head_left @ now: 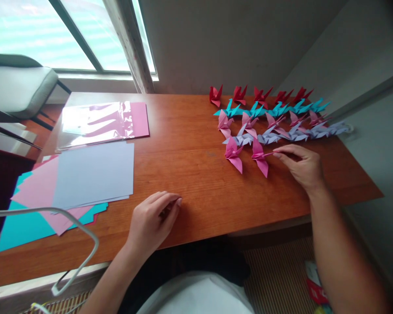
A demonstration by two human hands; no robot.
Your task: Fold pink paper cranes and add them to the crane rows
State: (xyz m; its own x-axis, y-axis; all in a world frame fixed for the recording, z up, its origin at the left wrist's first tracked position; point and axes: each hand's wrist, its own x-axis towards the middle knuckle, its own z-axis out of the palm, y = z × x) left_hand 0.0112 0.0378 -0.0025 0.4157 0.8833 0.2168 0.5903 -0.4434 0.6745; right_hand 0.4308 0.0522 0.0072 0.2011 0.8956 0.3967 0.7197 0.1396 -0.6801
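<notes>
Right hand (pixel 301 168): fingertips on the thin tip of the pink crane (pixel 260 159); pinching or merely touching, I cannot tell.
Where: on the bench (pixel 190 144), front row, just beside a second crane (pixel 234 157).
Left hand (pixel 152 222): loosely curled, empty, resting on the bench.
Care: guide it lightly by the tip, sparing the wings.

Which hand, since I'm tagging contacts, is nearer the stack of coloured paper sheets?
Left. The left hand rests on the table right of the paper stack, apart from it; the right hand is farther right, at a pink paper crane.
</notes>
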